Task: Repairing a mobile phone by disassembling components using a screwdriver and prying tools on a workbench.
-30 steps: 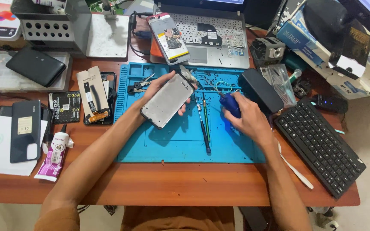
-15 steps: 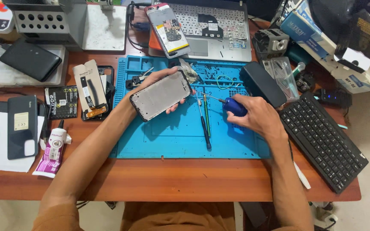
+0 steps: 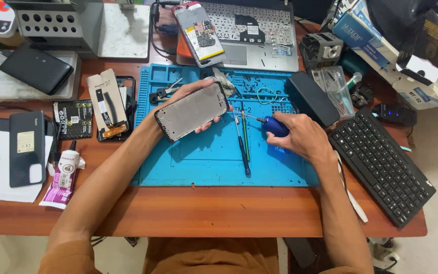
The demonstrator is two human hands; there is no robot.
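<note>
Your left hand [image 3: 191,99] cradles the thin, light, likely bendable phone frame [image 3: 192,110] by its long edges, so grip gently, while your right hand [image 3: 300,136] clasps the blue-handled screwdriver [image 3: 272,125]

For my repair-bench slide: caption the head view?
Left hand holds phone frame; right hand grips blue screwdriver over blue mat.

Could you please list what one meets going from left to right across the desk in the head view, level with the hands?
Dark phone → glue tube → left hand holding a phone frame → loose screwdriver → right hand on a blue-handled screwdriver → black keyboard.
</note>
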